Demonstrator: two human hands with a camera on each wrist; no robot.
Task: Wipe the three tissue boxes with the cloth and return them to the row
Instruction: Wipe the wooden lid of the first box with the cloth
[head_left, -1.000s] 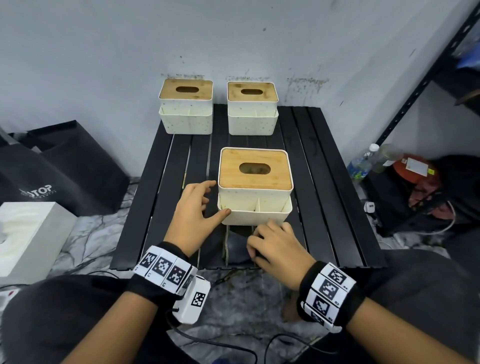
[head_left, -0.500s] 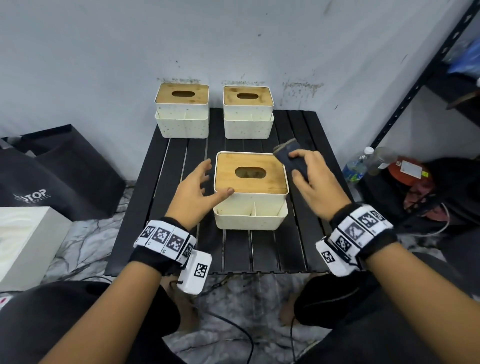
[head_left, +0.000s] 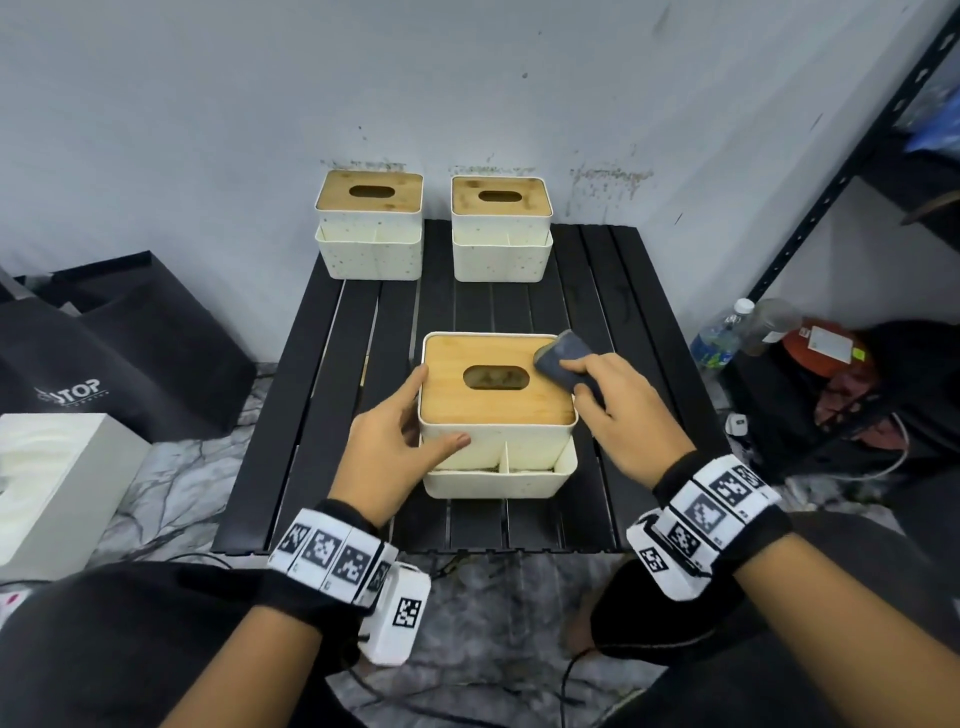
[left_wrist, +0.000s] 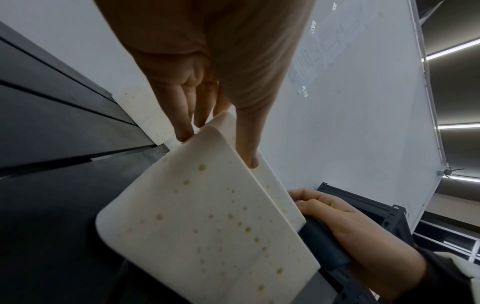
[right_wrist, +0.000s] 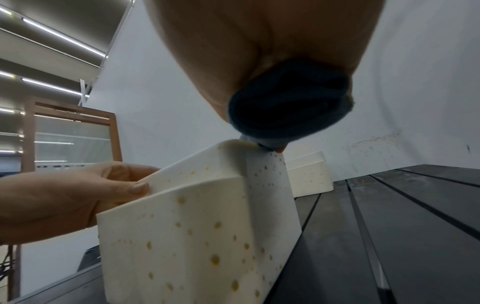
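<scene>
A cream speckled tissue box (head_left: 497, 415) with a bamboo lid stands near the front of the black slatted table (head_left: 332, 405). My left hand (head_left: 395, 441) grips its front left corner (left_wrist: 207, 205), thumb on the front wall and fingers along the left side. My right hand (head_left: 613, 410) holds a folded dark blue cloth (head_left: 563, 361) and presses it on the lid's right rear corner (right_wrist: 285, 107). Two more matching boxes stand at the table's back edge by the wall, one on the left (head_left: 370, 223) and one on the right (head_left: 501, 226).
A black bag (head_left: 119, 343) and a white box (head_left: 47, 478) sit on the floor to the left. Bottles (head_left: 722, 338), a red object and a dark metal shelf frame (head_left: 852, 171) stand to the right. Cables lie on the floor in front of the table.
My right hand picked the cloth up from below the table's front edge, carried it up past the box's right side and set it on the lid. The left hand kept hold of the box.
</scene>
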